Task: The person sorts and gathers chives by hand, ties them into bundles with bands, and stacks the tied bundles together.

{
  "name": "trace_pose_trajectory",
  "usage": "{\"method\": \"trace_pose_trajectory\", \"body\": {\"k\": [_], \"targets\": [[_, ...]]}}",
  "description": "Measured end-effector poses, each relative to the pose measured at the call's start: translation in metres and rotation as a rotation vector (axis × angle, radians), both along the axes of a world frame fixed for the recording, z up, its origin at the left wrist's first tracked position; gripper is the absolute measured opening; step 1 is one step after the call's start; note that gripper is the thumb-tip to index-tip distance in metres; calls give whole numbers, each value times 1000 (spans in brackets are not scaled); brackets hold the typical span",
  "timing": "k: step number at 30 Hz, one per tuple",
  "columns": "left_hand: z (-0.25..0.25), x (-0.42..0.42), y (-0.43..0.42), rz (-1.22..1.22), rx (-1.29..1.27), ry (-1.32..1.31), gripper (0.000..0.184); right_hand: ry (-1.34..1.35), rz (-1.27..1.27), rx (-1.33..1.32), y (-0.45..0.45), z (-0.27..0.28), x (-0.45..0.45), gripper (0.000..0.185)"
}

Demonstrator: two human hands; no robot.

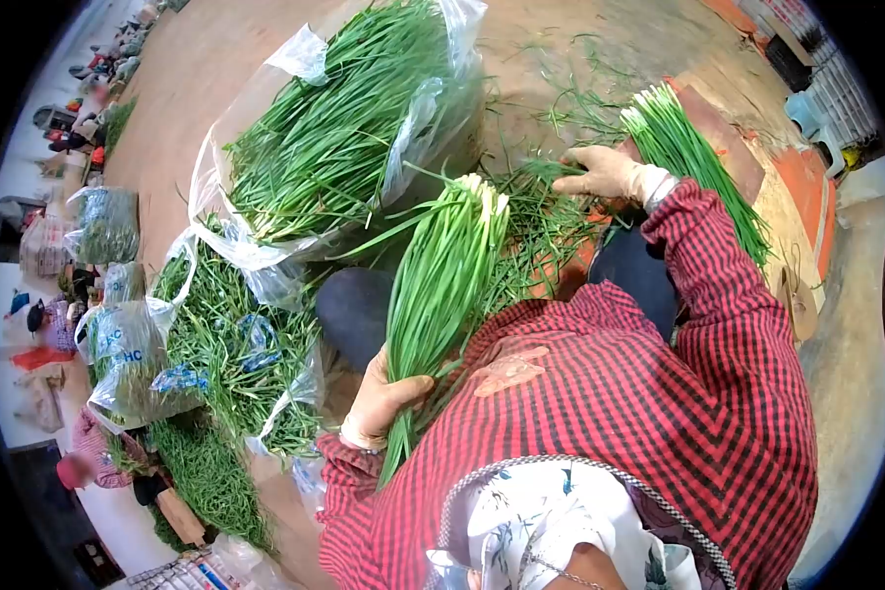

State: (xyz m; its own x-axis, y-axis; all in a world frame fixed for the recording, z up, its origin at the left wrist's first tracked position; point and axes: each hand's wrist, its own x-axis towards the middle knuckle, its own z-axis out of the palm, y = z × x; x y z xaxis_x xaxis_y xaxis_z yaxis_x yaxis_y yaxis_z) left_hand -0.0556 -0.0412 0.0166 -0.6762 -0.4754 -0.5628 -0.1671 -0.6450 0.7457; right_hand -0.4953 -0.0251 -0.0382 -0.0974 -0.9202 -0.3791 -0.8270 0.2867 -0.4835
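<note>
One garlic chive bundle [442, 265] right of the open clear plastic bag [303, 55], nearer me; left hand [388, 398] clamped around its leafy end, long axis running from those fingers forward-right to pale stem ends. Green, straight, a bit fanned. Right hand [605, 174], fingers slightly apart, farther right of bag, nearer second chive bundle [698, 162]; whether it grips loose leaves, cannot tell
</note>
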Motion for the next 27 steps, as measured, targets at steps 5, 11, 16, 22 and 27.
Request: {"method": "trace_pose_trajectory", "body": {"k": [5, 11, 16, 22, 27], "targets": [[-17, -16, 6, -39, -180, -56, 57, -133, 297, -309, -23, 43, 69, 100], [-20, -19, 8, -115, -11, -33, 61, -375, 535, -170, -45, 17, 129, 43], [-25, -18, 11, -116, 179, 66, 65, -615, -69, -444, -49, 3, 116, 22], [-21, -27, 7, -116, 228, 148, 66, -987, -570, -503, -34, 19, 67, 24], [-22, -5, 3, -14, 196, 178, 64, -595, -580, -451, -8, -8, -5, 33]]}}
